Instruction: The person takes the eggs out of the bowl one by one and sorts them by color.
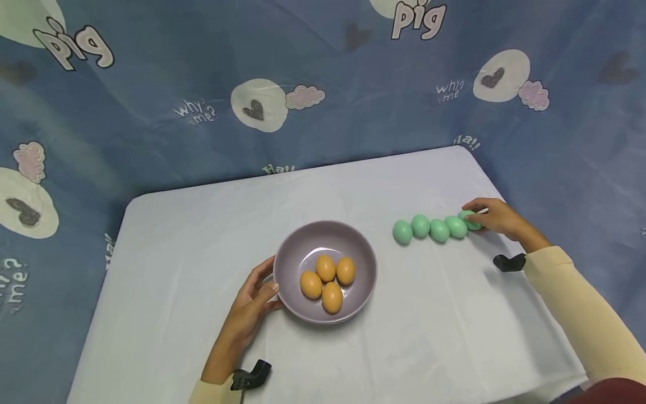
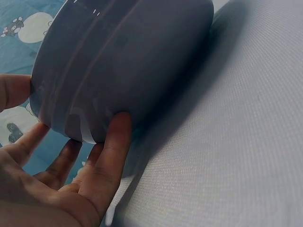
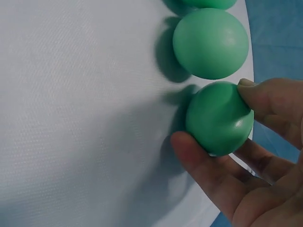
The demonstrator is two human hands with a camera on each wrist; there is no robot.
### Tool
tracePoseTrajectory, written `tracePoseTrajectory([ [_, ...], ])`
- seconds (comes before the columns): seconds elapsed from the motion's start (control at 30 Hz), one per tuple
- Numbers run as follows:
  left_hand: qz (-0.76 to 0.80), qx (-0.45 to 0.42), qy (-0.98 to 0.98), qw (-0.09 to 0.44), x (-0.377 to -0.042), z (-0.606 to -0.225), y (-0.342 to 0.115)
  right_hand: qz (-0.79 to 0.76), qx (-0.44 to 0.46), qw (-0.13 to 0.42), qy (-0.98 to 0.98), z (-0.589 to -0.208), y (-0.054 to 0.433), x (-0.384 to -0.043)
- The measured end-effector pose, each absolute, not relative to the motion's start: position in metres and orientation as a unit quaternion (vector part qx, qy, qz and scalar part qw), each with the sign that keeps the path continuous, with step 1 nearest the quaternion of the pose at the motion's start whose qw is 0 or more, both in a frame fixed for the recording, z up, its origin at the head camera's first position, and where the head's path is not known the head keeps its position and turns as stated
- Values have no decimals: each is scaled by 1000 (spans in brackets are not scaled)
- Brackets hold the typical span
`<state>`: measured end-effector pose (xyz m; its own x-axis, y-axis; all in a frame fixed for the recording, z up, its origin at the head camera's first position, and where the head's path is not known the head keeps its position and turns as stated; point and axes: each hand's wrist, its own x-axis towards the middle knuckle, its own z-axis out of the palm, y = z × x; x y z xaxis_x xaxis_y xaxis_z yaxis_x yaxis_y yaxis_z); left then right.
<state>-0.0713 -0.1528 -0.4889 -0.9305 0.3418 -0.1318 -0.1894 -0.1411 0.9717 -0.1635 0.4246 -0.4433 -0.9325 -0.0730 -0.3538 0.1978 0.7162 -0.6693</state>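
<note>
A mauve bowl (image 1: 360, 300) stands on the white table with several orange-brown eggs (image 1: 325, 268) lying in it. My left hand (image 1: 252, 306) holds the bowl by its left side, the thumb at the rim. From the left wrist view, the fingertips lie against the bowl's outer wall (image 2: 118, 56). Off to the right, several green eggs (image 1: 439, 230) make a row. My right hand (image 1: 497, 219) is at the right end of that row and pinches the last green egg (image 3: 220, 118) between thumb and fingers. The neighbouring green egg (image 3: 210, 42) sits just beside it.
A white cloth covers the table (image 1: 429, 336). Behind it and at the sides hangs a blue printed curtain (image 1: 202, 146). Black wrist straps (image 1: 250, 375) show on both arms. The table's far edge runs behind the row of green eggs.
</note>
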Motion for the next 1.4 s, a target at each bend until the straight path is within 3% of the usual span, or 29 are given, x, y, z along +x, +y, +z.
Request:
tracePoseTrajectory([
  [0.4, 753, 68, 630, 180, -75, -483, -152, -332, 16, 183, 925, -432, 422, -153],
  [0.67, 751, 52, 628, 197, -70, -484, -152, -272, 19, 128, 954, -412, 416, -143],
  [0.9, 751, 49, 628, 198, -64, -488, -155, -291, -67, 79, 951, -383, 358, -139],
  [1.17, 756, 60, 625, 185, -69, -488, -156, -345, -193, 114, 912, -347, 283, -150],
  [1.4, 759, 55, 625, 175, -73, -490, -156, -351, -250, 173, 886, -340, 239, -158],
])
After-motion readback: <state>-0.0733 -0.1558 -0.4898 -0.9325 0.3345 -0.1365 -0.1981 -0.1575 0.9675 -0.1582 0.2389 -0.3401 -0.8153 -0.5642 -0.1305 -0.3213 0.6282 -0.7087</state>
